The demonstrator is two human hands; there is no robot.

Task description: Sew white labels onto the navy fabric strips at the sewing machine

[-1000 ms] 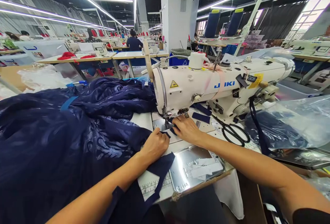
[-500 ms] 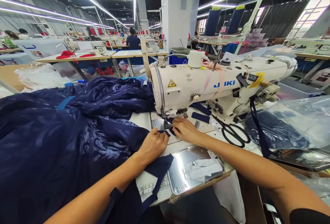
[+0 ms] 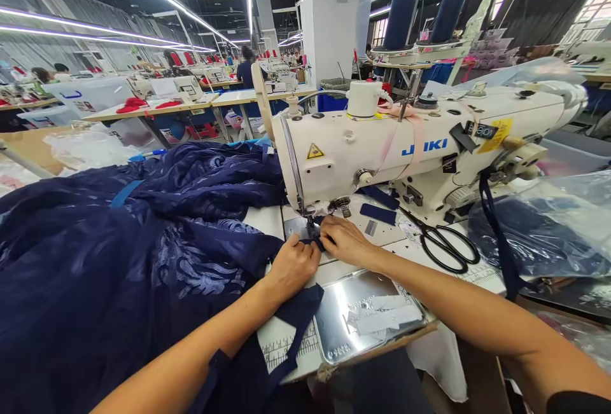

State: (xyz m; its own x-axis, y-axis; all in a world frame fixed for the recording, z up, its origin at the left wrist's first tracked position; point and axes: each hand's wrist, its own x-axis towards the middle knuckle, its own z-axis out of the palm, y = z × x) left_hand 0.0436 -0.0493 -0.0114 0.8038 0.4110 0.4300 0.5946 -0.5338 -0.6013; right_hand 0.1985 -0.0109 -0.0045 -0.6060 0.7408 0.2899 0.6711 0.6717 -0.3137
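A white sewing machine (image 3: 353,159) stands in front of me, its presser foot (image 3: 311,228) low over the metal plate. My left hand (image 3: 293,268) is closed on a dark navy fabric strip (image 3: 312,242) just left of the foot. Close beside the foot on the right, my right hand (image 3: 346,239) pinches the same navy cloth; its fingertips are partly hidden. A navy garment (image 3: 200,261) with shiny embroidery lies heaped to the left. More navy fabric (image 3: 300,315) hangs over the table's front edge below my left wrist.
Black scissors (image 3: 443,245) lie right of the machine bed, near small navy fabric pieces (image 3: 378,213). A plastic bag (image 3: 539,229) of dark cloth sits at the right. Two thread cones (image 3: 401,16) rise behind. A metal plate (image 3: 367,315) with paper labels is at the front edge.
My left hand has moved slightly right and closer to the presser foot, bringing the navy strip with it. My right hand stays beside the foot. The view has shifted a little.
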